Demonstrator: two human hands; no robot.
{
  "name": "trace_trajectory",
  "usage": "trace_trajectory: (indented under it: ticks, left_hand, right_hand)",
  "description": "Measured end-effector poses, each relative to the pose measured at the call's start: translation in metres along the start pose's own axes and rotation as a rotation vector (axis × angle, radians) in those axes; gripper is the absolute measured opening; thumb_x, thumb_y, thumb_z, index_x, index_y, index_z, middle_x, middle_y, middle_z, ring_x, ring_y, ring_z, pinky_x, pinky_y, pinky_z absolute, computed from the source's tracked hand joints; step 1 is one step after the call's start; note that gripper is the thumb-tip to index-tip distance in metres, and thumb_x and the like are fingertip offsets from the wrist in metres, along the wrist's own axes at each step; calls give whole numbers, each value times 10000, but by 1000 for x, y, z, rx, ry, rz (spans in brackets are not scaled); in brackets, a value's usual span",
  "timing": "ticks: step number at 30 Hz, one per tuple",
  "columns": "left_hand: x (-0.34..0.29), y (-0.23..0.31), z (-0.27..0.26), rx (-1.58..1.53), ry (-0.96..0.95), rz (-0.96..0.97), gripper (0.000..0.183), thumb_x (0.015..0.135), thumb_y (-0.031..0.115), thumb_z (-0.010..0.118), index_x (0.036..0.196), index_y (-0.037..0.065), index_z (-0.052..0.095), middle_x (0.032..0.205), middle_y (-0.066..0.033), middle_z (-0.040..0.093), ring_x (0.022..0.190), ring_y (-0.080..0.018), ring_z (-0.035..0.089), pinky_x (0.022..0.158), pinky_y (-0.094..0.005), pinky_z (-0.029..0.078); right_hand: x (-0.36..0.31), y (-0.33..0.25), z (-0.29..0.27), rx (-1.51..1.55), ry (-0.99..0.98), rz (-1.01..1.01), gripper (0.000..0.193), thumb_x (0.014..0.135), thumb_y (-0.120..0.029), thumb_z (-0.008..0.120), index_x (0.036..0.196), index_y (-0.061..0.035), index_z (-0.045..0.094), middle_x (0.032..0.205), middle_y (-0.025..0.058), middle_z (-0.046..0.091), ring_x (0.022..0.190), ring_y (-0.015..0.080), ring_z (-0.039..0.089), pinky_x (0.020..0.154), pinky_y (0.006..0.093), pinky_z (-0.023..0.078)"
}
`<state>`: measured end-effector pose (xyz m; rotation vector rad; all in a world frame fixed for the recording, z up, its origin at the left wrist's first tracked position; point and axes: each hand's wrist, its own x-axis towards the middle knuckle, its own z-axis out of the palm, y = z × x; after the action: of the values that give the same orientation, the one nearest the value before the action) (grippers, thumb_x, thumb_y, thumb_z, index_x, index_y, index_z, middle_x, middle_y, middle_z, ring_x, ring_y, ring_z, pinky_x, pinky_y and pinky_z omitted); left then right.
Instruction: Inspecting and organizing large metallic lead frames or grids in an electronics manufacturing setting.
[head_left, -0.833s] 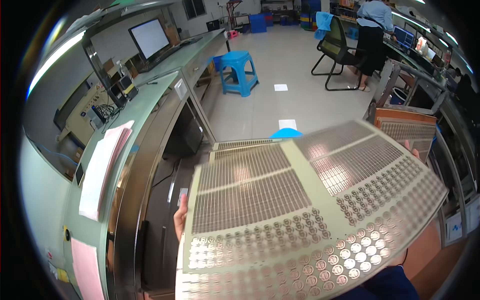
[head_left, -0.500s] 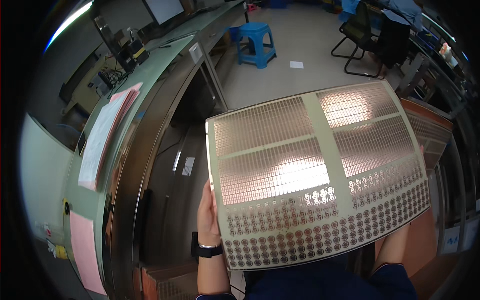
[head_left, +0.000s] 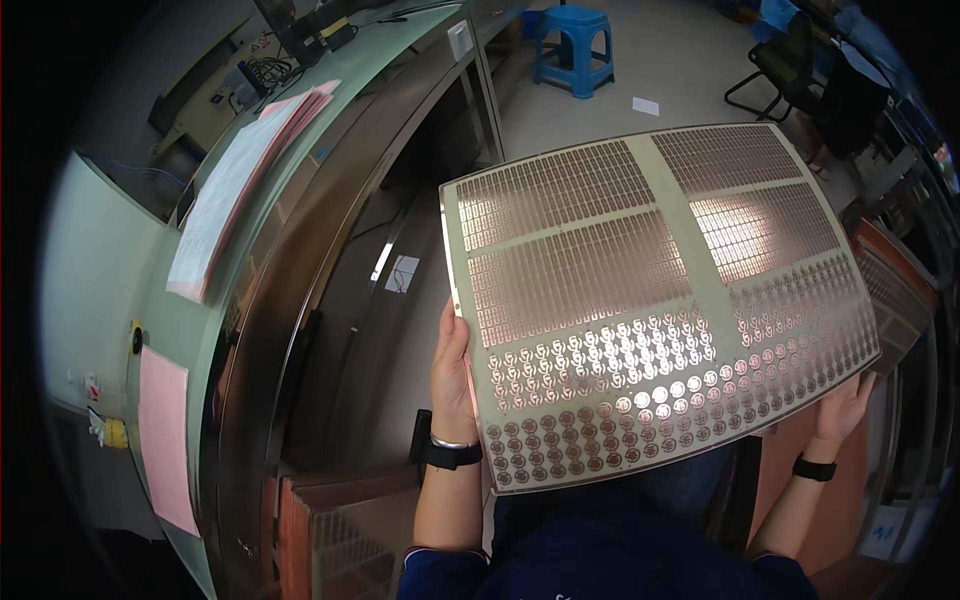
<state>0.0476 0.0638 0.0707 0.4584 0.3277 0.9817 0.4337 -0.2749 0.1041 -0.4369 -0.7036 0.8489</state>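
Note:
A large, thin circuit board panel (head_left: pixel 590 280) spans the middle of the view, tilted up in front of me. Rows of copper rectangles cover its far part and rows of round copper patterns its near part, on a pale green base. My left hand (head_left: pixel 455 375) grips the left edge, with some fingers hidden behind the panel. At the lower right corner, my right hand (head_left: pixel 846 405) holds the other side from the edge and underneath, its fingers partly hidden. Bright reflections run across the copper.
A green-topped bench (head_left: pixel 330 145) runs along my left, bearing a stack of papers (head_left: pixel 228 200) and a pink sheet (head_left: pixel 166 430). Similar panels stand at lower left (head_left: pixel 345 545) and right (head_left: pixel 900 305). Beyond are a blue stool (head_left: pixel 575 50), a chair (head_left: pixel 785 65) and a person.
The panel's tilt has shifted, so the reflections moved across it. My view has turned leftward and down, and more of my right hand shows at the edge.

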Motion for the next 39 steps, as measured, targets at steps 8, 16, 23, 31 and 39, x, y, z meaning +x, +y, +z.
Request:
trace_trajectory:
  ticks: [8,16,23,31,39]
  left_hand:
    - [-10,0,11,135,21,66,411,964,150,423,1348,63,309,1288,-100,457,1147,-186,500,950,-333,460]
    - [-23,5,7,147,-119,105,574,865,88,597,1337,66,270,1286,-113,438,1171,-224,480,966,-360,451]
    - [-31,5,4,131,-142,92,538,841,45,617,1291,123,334,1281,-102,454,1187,-243,461,986,-403,421]
    - [-35,3,-8,73,-114,143,484,845,-9,577,1263,143,386,1292,-94,452,1185,-257,457,1009,-417,385]
    - [-29,10,-13,137,-95,192,536,869,65,587,1331,115,321,1318,-110,440,1199,-256,449,1011,-432,400]
  right_hand:
    - [-19,7,-22,12,362,-116,411,982,-238,403,1335,-27,392,1367,111,423,1251,232,402,1065,394,307]
    - [-23,14,-30,-13,693,-157,377,976,-205,411,1284,11,436,1297,138,490,1174,240,486,1007,395,383]
    - [-30,19,-32,-37,487,-198,336,980,-191,396,1257,-21,480,1306,117,496,1168,230,493,1002,392,382]
    - [-28,25,-23,-19,536,-226,318,962,-235,453,1221,-62,512,1249,75,537,1141,223,504,985,385,389]
    - [-27,30,-7,-49,502,-248,355,958,-208,443,1241,4,478,1281,124,509,1176,265,489,999,422,394]
